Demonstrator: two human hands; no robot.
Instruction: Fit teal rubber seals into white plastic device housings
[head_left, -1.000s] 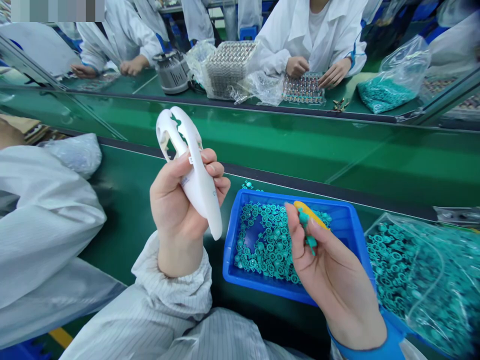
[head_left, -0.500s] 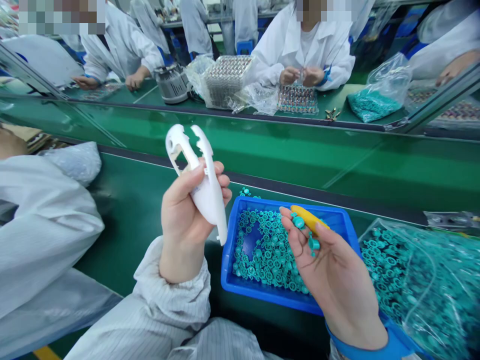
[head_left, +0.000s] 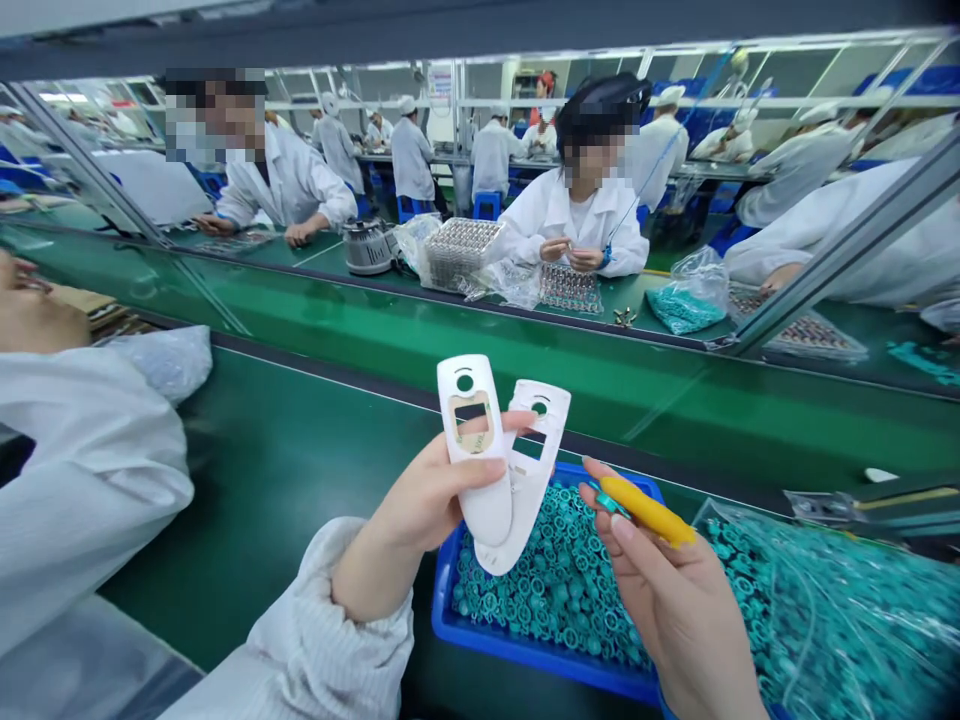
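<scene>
My left hand (head_left: 431, 500) is closed on two white plastic shells (head_left: 495, 450), fanned apart, each with a round hole and a rectangular window. It holds them above the blue tray (head_left: 517, 645) filled with small teal rubber parts (head_left: 547, 590). My right hand (head_left: 667, 590) pinches a yellow stick-shaped tool (head_left: 646, 510) together with a small teal part (head_left: 611, 503), just right of the shells.
A clear bag of teal parts (head_left: 832, 610) lies right of the tray. A green conveyor belt (head_left: 525, 350) runs across. Beyond it, people in white coats work at trays of parts (head_left: 461, 250). A co-worker's white sleeve (head_left: 82, 470) is at my left.
The view has tilted up. My left hand moved right over the tray and turned the shells flat-side towards me, fanned apart. My right hand shifted slightly with the yellow tool.
</scene>
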